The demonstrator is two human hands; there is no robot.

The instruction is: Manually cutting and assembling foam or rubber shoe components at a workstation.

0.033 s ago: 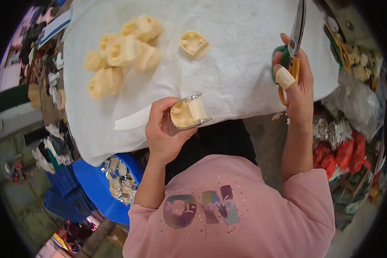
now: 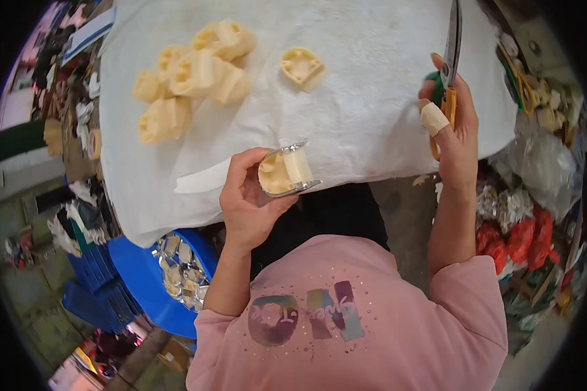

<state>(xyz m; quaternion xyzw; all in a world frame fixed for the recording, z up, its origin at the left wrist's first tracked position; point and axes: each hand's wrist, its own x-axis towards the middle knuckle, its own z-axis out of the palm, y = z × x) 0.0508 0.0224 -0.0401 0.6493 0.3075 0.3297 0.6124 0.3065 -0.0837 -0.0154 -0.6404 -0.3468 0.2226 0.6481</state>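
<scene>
The left hand (image 2: 246,212) grips, fingers and thumb closed, a cream block (image 2: 275,173) over the near edge of the white cloth (image 2: 372,104), its silvery ends (image 2: 309,185) facing right, toward the right hand (image 2: 460,146), curled round scissors (image 2: 452,45) pointing far.

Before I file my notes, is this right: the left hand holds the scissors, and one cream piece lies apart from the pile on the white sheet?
Wrong side: the head view shows the right hand holding the scissors. One cream piece does lie apart from the pile.
</scene>
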